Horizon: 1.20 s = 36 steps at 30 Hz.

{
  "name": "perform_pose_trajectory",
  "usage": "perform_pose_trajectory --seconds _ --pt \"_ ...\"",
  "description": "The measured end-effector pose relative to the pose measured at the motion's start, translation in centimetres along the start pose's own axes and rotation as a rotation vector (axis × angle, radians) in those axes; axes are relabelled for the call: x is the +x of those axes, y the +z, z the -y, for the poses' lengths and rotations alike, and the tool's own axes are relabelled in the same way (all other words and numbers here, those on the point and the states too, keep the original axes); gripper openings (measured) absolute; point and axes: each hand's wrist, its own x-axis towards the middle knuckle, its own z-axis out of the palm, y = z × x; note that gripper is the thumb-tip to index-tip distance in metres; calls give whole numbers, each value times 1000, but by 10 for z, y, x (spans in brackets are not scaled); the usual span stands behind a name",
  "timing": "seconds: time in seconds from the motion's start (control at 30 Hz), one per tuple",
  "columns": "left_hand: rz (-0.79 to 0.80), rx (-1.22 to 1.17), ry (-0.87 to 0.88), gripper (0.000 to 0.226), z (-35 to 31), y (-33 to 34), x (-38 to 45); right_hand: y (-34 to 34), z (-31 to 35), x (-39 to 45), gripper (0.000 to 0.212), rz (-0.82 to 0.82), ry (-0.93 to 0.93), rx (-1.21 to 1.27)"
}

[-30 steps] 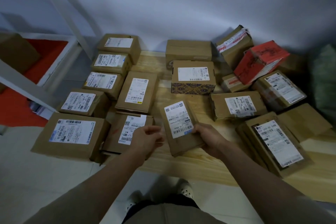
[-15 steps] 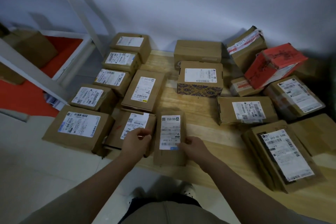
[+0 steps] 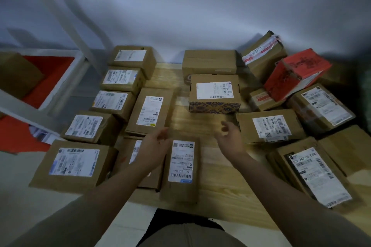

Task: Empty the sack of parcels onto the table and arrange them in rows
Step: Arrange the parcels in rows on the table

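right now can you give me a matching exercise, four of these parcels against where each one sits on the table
Things:
1. red parcel
2. parcel with patterned side
3. unlabelled brown box
4. narrow parcel

Places:
A. near table edge, between the left hand and right hand
B. against the wall, mid table
C. tilted on the pile at right
D. mid table, just in front of the unlabelled box

Pairs: 1-C, 2-D, 3-B, 4-A

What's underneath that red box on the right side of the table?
The red box sits tilted on a small brown box with a red label and leans toward a large labelled parcel. Whatever lies further beneath is covered.
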Motion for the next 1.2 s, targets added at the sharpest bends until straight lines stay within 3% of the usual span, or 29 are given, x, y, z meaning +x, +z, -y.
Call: perform_pose_trajectory --seconds 0.17,0.33,0.47,0.67,0.77,0.9,1.0,1.1,1.2 --pt "149 -126 11 55 -38 5 58 -27 21 41 56 -191 75 -58" --pt "252 -263 -127 67 -70 14 107 -35 42 82 74 -176 264 1" --pt "308 -298 -118 58 -82 22 124 -28 52 96 60 -134 350 83" --pt "172 -291 -130 40 -76 19 124 -27 58 93 60 -203 269 225" --pt "178 -316 -202 51 -63 16 109 -26 70 92 53 -153 217 249" --pt "201 -142 -206 35 -49 7 89 -12 86 95 65 -92 91 161" --pt "23 171 -106 32 -37 -2 92 5 86 94 75 -36 61 70" --pt "-121 321 37 44 -26 -7 102 17 79 87 78 100 123 36" --pt "0 339 62 59 -22 -11 112 18 71 83 68 225 165 72"
